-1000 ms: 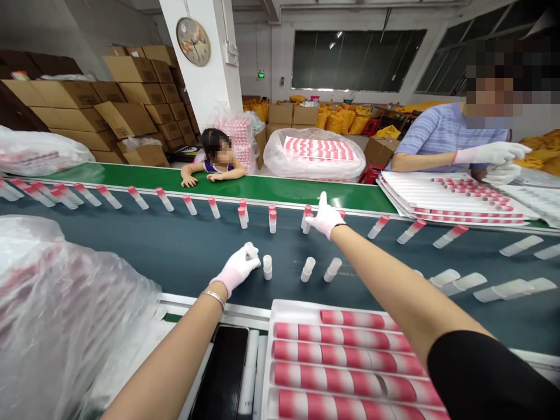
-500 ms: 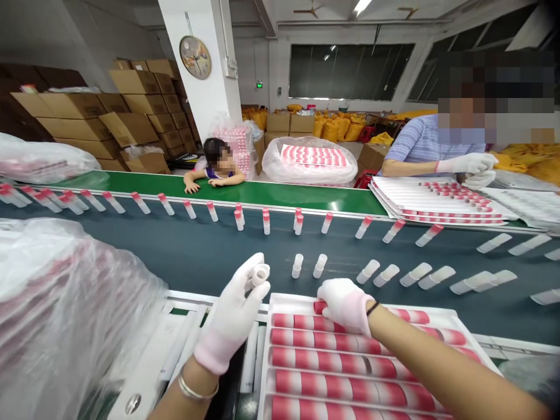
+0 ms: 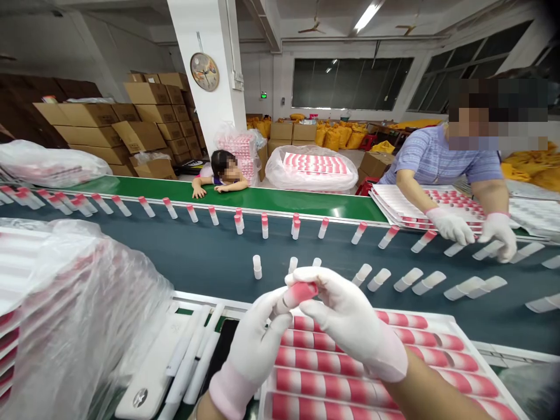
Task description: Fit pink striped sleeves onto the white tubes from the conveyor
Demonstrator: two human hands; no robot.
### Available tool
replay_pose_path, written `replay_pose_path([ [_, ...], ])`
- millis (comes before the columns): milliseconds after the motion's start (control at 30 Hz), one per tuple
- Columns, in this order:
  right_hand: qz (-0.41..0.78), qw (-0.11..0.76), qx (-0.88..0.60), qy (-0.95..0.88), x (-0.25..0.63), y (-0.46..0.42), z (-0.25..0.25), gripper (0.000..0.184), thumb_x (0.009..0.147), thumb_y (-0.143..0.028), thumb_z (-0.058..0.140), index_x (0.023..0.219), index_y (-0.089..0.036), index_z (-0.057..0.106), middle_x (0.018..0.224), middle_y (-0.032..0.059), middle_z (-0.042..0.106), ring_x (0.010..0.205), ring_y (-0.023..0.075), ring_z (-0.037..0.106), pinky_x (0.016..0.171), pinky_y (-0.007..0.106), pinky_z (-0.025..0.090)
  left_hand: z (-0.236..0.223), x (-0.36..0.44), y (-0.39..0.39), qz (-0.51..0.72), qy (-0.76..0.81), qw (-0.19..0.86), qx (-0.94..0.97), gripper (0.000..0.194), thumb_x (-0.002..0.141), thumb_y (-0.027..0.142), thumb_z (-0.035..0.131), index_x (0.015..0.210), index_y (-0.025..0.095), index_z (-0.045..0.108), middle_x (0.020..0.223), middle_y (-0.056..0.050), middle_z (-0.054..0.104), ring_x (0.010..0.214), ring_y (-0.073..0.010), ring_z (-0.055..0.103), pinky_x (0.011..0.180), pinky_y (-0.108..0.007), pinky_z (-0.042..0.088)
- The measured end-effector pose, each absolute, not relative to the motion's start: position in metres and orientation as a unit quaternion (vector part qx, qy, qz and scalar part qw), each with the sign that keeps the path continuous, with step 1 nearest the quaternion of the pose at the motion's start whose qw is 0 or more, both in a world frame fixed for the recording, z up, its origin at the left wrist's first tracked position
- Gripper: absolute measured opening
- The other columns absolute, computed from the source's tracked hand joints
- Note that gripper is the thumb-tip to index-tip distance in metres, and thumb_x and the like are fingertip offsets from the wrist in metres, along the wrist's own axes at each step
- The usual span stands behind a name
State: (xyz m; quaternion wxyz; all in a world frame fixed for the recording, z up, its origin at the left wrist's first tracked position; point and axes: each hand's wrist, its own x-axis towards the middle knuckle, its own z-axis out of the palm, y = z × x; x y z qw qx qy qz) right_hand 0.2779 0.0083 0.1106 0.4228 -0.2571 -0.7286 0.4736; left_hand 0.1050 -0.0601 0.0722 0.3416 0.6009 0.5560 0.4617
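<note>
My left hand [image 3: 254, 341], in a white glove with a pink cuff, grips the pale lower end of a small tube. My right hand [image 3: 352, 321], gloved alike, pinches the red-and-white sleeve [image 3: 301, 293] at the tube's upper end. Both hands meet over the back left corner of a white tray [image 3: 444, 318], where rows of red-and-white sleeves [image 3: 319, 364] lie. How far the sleeve sits over the pale piece is partly hidden by fingers. Just beyond, a plain white tube [image 3: 257, 267] stands upright on the dark conveyor belt [image 3: 210, 248].
Red-topped tubes [image 3: 265, 226] line the belt's far side; white tubes [image 3: 409, 280] stand to the right. Plastic-wrapped trays [image 3: 87, 303] rise at my left, beside a white device [image 3: 153, 367]. A co-worker's gloved hands [image 3: 452, 226] reach over the belt. Another person leans on the green ledge [image 3: 280, 201].
My right hand has lifted a red-and-white sleeve from the tray and brought it to the pale piece in my left hand. The co-worker's hands have come down to the belt's white tubes.
</note>
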Motion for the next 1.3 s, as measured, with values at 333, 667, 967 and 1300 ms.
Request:
replay_pose_path([
  [333, 0.268, 0.392, -0.143, -0.868, 0.28, -0.002, 0.147, 0.029, 0.089, -0.007, 0.052, 0.113, -0.021, 0.059, 0.103, 0.0038, 0.068, 0.093, 0.0139, 0.064, 0.083, 0.027, 0.054, 0.073, 0.109, -0.06, 0.495, 0.51, 0.35, 0.611, 0.016, 0.093, 0.03, 0.053, 0.095, 0.021, 0.066, 0.095, -0.005, 0.068, 0.087, -0.0199, 0.064, 0.08, -0.029, 0.051],
  [667, 0.324, 0.5, -0.292, -0.748, 0.267, -0.017, 0.134, 0.038, 0.072, -0.017, 0.077, 0.105, -0.023, 0.059, 0.097, 0.0001, 0.063, 0.086, 0.0127, 0.063, 0.076, 0.022, 0.054, 0.09, 0.113, -0.061, 0.504, 0.504, 0.26, 0.652, 0.019, 0.092, 0.019, 0.052, 0.104, 0.025, 0.065, 0.098, -0.003, 0.069, 0.087, -0.0179, 0.063, 0.079, -0.026, 0.05],
  [967, 0.449, 0.414, -0.274, -0.743, 0.268, -0.02, 0.149, 0.023, 0.074, -0.004, 0.069, 0.085, -0.024, 0.064, 0.086, -0.0057, 0.065, 0.079, 0.0089, 0.062, 0.072, 0.018, 0.049, 0.091, 0.112, -0.059, 0.517, 0.468, 0.316, 0.643, 0.014, 0.091, 0.02, 0.053, 0.091, 0.022, 0.066, 0.085, -0.002, 0.067, 0.081, -0.0183, 0.063, 0.077, -0.029, 0.051],
  [1300, 0.432, 0.383, -0.241, -0.78, 0.276, -0.017, 0.151, 0.031, 0.075, -0.007, 0.068, 0.1, -0.025, 0.062, 0.095, -0.0042, 0.064, 0.087, 0.0105, 0.062, 0.079, 0.021, 0.048, 0.1, 0.114, -0.066, 0.523, 0.456, 0.301, 0.654, 0.014, 0.093, 0.024, 0.053, 0.092, 0.022, 0.067, 0.083, 0.0, 0.066, 0.073, -0.0147, 0.061, 0.07, -0.025, 0.05],
])
